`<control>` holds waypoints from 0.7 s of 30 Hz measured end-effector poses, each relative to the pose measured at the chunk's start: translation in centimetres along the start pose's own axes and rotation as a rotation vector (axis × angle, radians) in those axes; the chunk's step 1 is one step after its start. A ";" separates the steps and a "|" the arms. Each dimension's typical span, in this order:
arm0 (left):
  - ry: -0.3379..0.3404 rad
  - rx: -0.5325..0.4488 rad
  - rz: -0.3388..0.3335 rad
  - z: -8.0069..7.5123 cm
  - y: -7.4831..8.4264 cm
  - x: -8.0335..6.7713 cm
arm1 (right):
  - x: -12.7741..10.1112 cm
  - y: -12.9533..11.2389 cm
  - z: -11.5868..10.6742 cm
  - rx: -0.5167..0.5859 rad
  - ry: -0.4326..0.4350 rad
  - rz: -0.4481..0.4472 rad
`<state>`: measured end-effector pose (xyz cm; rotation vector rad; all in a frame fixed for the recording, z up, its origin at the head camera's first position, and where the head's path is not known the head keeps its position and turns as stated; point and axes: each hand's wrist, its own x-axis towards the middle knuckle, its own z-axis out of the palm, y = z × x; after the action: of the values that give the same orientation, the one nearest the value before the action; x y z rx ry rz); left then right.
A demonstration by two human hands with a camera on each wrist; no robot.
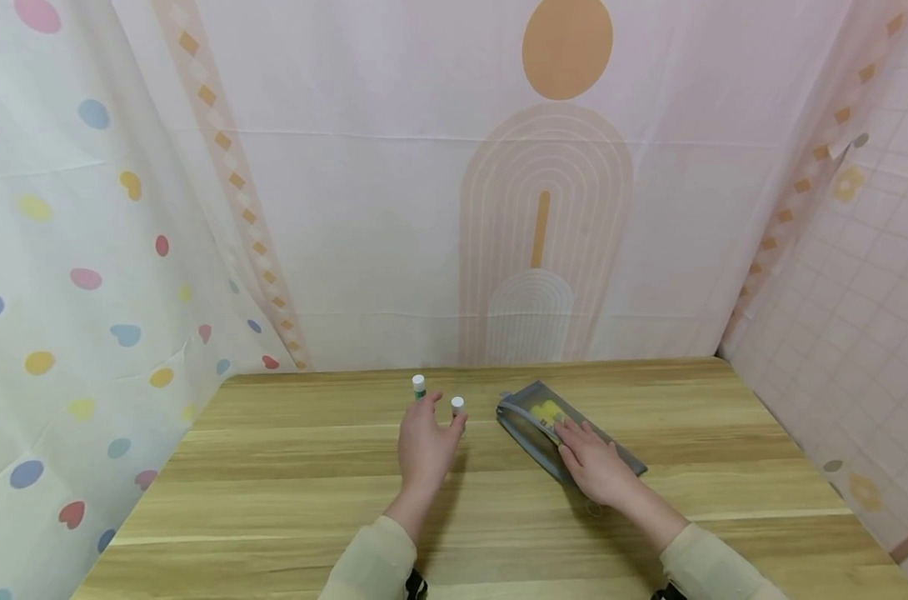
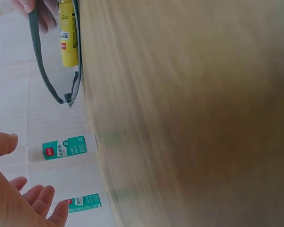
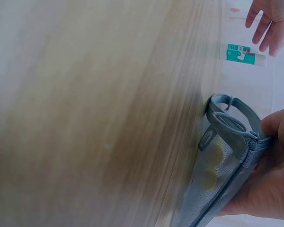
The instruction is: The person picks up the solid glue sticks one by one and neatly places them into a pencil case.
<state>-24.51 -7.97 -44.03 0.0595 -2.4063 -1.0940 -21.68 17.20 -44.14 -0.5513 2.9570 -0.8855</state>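
Observation:
Two white-capped glue sticks with green labels stand upright on the table: a nearer glue stick (image 2: 64, 148) and a farther glue stick (image 1: 419, 384). My left hand (image 1: 427, 446) is beside them, thumb and fingers spread apart, with nothing held. In the left wrist view a fingertip overlaps the farther stick; whether it touches is unclear. To the right lies a grey mesh zip pouch (image 1: 527, 395), its mouth unzipped and gaping. Yellow tubes, one a labelled yellow stick (image 2: 69, 42), are inside it. My right hand (image 1: 598, 468) holds the pouch's edge between thumb and fingers.
The wooden table (image 1: 274, 483) ends at the back against a hanging patterned curtain (image 1: 379, 233). More curtains hang at the left and right sides. A small ring-shaped loop (image 1: 593, 507) shows below my right hand at the pouch.

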 end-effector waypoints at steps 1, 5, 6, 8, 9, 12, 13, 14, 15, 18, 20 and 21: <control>-0.001 0.013 0.010 0.1 -0.1 0.0 | 0.0 0.0 0.0 0.001 0.000 0.000; -0.011 0.059 0.055 0.4 -0.2 0.2 | 0.0 0.0 0.0 0.006 -0.001 0.001; -0.015 0.072 0.065 0.5 -0.1 0.3 | 0.0 0.0 0.0 0.009 -0.002 0.002; -0.026 0.104 0.077 0.6 -0.1 0.4 | 0.0 -0.1 -0.1 0.011 -0.003 0.003; -0.032 0.120 0.084 0.7 -0.1 0.5 | 0.0 -0.1 -0.1 0.013 -0.004 0.004; -0.050 0.171 0.104 0.9 0.0 0.6 | 0.0 -0.1 -0.1 0.015 -0.006 0.006; -0.055 0.186 0.109 1.0 0.1 0.7 | 0.0 -0.1 -0.1 0.015 -0.006 0.006; -0.058 0.201 0.114 1.1 0.1 0.7 | 0.0 -0.1 -0.1 0.016 -0.006 0.005; -0.061 0.213 0.117 1.2 0.1 0.8 | 0.0 -0.1 -0.1 0.016 -0.005 0.005; -0.069 0.235 0.119 1.4 0.1 0.9 | 0.0 0.0 -0.1 0.014 -0.005 0.004; -0.073 0.239 0.115 1.5 0.0 1.0 | 0.0 0.0 0.0 0.013 -0.004 0.005; -0.075 0.239 0.113 1.6 0.0 1.0 | 0.0 0.0 0.0 0.014 -0.005 0.006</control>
<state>-26.08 -7.14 -44.53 -0.0382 -2.5628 -0.7678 -21.64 17.22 -44.12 -0.5431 2.9446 -0.9021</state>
